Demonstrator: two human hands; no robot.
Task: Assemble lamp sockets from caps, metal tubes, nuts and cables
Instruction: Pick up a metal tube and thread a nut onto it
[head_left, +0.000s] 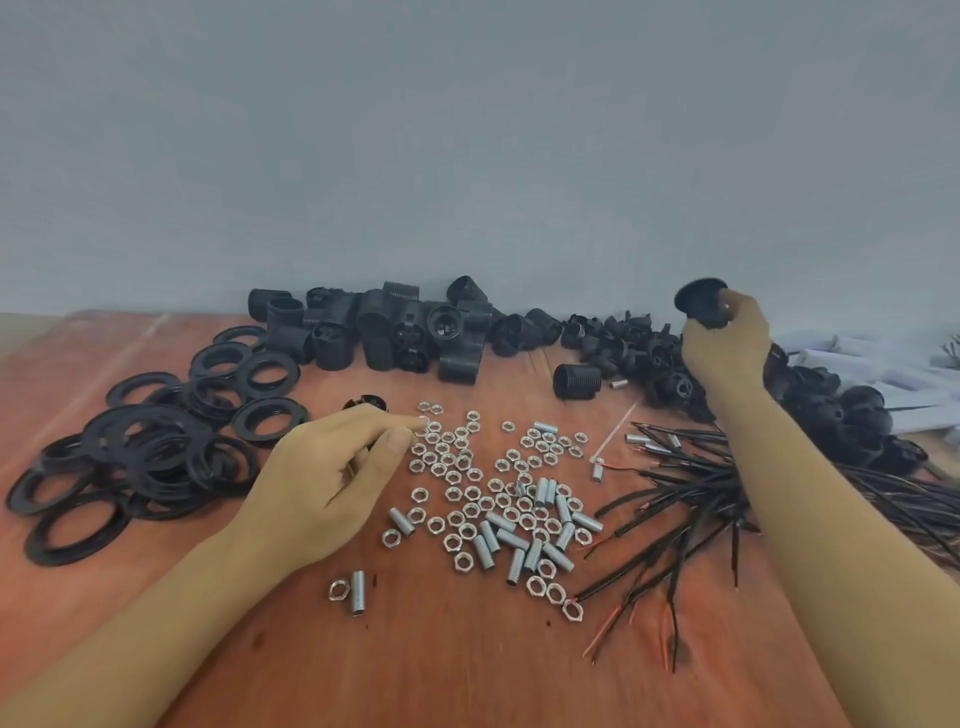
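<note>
Parts-gathering step of lamp-socket assembly, on a reddish-brown wooden tabletop (467, 665). Nearest the viewer, one silver hexagonal nut (337, 590) is lying just beside one short threaded metal tube (358, 592). Beyond them, the left hand (332, 478) is reaching into the near-left edge of the scatter of silver hexagonal nuts (457, 467), its forefinger and thumb drawn close together; whether a nut is already being pinched cannot be told. Threaded metal tubes (537, 535) are lying mixed among the nuts, and a bundle of black cables with bared reddish ends (680, 493) is fanning out to the right. Flat black plastic rings (150, 457) are lying heaped at the left. Farther back, black ribbed socket bodies (384, 332) are lying against the grey wall (467, 156), beside a heap of black domed caps (644, 358). Above that heap the right hand (727, 345) is gripping one black domed cap (698, 304), held clear of the others. The hands are working well apart. Judged next: bringing cap and nut together over the tubes, which calls for picking a single tube without dragging its neighbours.
</note>
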